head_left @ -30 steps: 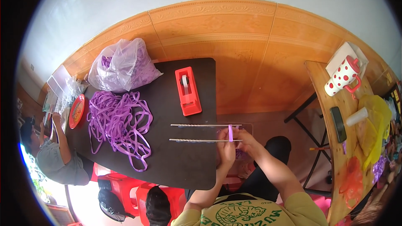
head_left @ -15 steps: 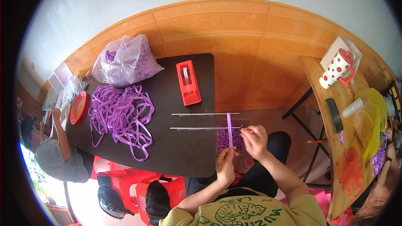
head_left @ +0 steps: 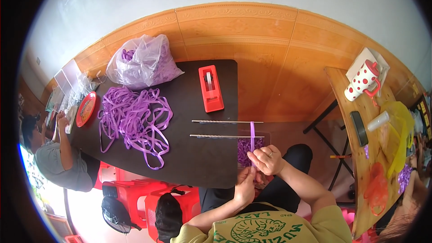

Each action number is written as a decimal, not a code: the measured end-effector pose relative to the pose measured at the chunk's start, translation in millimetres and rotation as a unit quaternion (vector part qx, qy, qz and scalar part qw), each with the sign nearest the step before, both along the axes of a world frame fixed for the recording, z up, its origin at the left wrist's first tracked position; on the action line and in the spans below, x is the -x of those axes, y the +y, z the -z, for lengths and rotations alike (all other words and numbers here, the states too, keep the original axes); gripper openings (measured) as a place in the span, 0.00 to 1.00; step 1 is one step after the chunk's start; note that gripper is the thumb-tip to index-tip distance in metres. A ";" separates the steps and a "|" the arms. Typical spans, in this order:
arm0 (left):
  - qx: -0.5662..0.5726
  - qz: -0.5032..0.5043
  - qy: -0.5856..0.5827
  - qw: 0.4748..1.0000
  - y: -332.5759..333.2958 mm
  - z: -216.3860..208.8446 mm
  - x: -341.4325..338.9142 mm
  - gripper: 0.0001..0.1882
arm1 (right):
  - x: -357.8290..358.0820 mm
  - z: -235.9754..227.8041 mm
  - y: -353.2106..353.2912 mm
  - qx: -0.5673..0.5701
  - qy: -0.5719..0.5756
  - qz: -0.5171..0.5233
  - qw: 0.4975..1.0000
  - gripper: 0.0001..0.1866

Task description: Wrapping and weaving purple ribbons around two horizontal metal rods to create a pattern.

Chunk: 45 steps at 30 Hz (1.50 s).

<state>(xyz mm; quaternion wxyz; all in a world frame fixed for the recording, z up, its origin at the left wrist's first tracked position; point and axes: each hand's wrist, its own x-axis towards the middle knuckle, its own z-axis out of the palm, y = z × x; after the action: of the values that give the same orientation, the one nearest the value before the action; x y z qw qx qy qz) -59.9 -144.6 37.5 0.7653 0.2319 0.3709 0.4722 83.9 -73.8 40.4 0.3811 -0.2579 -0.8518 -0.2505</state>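
Two slim metal chopsticks, a far one (head_left: 225,121) and a near one (head_left: 216,136), lie side by side with their ends jutting past the table's right edge. A purple ribbon (head_left: 252,130) runs across both and down to my hands. My left hand (head_left: 245,188) is closed, pinching the ribbon's lower part. Just above it, my right hand (head_left: 268,159) is closed on the ribbon too, its fingertips partly hidden. Below the chopsticks, a clear container holds purple ribbon pieces (head_left: 244,149).
On the dark table (head_left: 189,162) lie a heap of purple ribbon (head_left: 135,121), a stuffed plastic bag (head_left: 144,63), a red tape dispenser (head_left: 211,89) and a red plate (head_left: 86,109). A wooden table (head_left: 344,94) with a dotted tumbler (head_left: 362,81) stands right. Another person (head_left: 67,166) sits left.
My right hand has come down and left, from beside the near chopstick onto the ribbon. My left hand has moved lower along with the ribbon. The whole view has shifted slightly.
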 end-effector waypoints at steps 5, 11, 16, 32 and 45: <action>-0.007 0.015 -0.068 0.998 -1.8 7.7 3.9 0.16 | 4.3 -6.2 -4.5 -0.003 -0.004 -0.013 1.000 0.16; 0.050 -0.021 -0.050 0.997 -9.5 6.6 6.9 0.15 | 5.0 -26.9 -11.5 0.017 -0.017 -0.029 0.999 0.15; 0.058 -0.036 0.078 0.995 1.1 36.1 8.8 0.12 | 4.6 -51.2 -4.7 0.067 0.033 -0.044 0.996 0.14; -0.103 -0.159 0.084 0.978 108.3 34.4 -46.9 0.11 | -24.9 -57.0 139.2 0.652 0.340 -0.080 0.673 0.08; -0.204 -0.201 -0.049 0.957 133.1 31.4 -59.0 0.28 | -24.3 0.5 142.3 0.798 0.455 -0.132 0.374 0.09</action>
<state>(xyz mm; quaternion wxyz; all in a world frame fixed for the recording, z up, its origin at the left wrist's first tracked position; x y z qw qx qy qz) -0.9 -11.5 6.1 0.6084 0.2799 0.2678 0.6927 108.2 68.5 39.8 0.3568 -0.4021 -0.3787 0.7534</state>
